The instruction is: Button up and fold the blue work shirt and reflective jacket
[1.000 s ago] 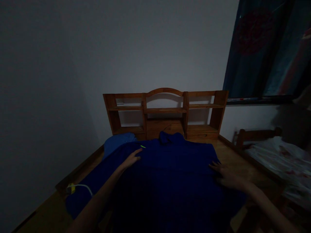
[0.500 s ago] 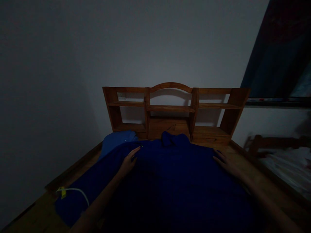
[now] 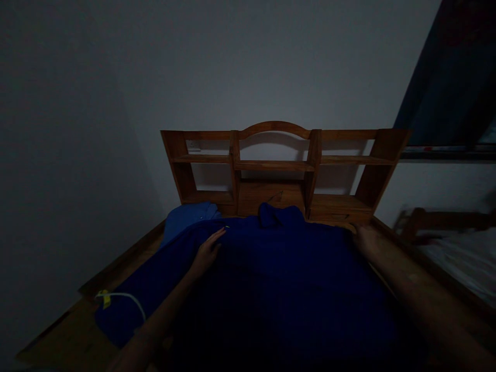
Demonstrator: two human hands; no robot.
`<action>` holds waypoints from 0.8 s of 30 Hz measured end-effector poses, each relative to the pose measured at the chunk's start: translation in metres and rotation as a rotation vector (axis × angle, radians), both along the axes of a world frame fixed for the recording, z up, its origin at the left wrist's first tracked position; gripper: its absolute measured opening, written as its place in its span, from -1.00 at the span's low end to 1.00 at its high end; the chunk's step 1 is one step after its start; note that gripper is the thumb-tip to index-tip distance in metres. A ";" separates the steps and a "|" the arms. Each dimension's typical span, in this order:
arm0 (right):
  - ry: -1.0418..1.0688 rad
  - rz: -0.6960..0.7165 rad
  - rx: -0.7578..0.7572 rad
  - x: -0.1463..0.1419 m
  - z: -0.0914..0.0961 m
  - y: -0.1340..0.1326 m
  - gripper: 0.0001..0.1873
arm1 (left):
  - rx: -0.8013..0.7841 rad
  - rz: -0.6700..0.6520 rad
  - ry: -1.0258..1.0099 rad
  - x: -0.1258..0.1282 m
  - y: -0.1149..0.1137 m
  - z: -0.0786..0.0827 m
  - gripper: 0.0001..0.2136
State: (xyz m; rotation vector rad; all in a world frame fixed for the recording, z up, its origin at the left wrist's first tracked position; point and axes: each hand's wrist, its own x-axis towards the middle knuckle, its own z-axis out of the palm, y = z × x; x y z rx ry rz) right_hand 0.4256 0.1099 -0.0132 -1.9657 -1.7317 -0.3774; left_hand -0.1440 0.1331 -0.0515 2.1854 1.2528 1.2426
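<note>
A dark blue collared shirt (image 3: 287,268) lies spread out, its collar toward the headboard. Its left-side sleeve stretches to the lower left, where a pale cord with a yellow tag (image 3: 106,298) lies near the cuff. My left hand (image 3: 207,253) rests on the shirt near that shoulder, fingers extended and holding nothing. At the opposite shoulder's edge is my right hand (image 3: 366,242); its fingers are dark and smeared, so their grip is unclear. Behind the sleeve sits a folded lighter blue garment (image 3: 188,217), partly covered by it.
A wooden headboard with shelves (image 3: 275,165) stands against the wall beyond the shirt. Bare wooden boards (image 3: 411,279) show to the right. Farther right is another wooden frame (image 3: 445,218) with whitish plastic or cloth (image 3: 465,258) on it. The room is dim.
My right hand has moved slightly up and outward at the shirt's shoulder, and its fingers no longer show spread. My left hand stays on the shirt. The view has shifted a little.
</note>
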 end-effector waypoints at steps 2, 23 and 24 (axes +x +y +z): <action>-0.070 0.002 0.004 -0.023 0.001 -0.008 -0.49 | 0.018 0.010 0.039 0.001 -0.001 -0.001 -0.57; -0.116 0.077 -0.306 -0.105 -0.036 -0.073 -0.36 | 0.264 0.247 0.216 -0.006 -0.022 0.032 -0.63; -0.114 0.084 -0.306 -0.105 -0.035 -0.073 -0.37 | 0.299 0.316 0.208 -0.018 -0.024 0.042 -0.64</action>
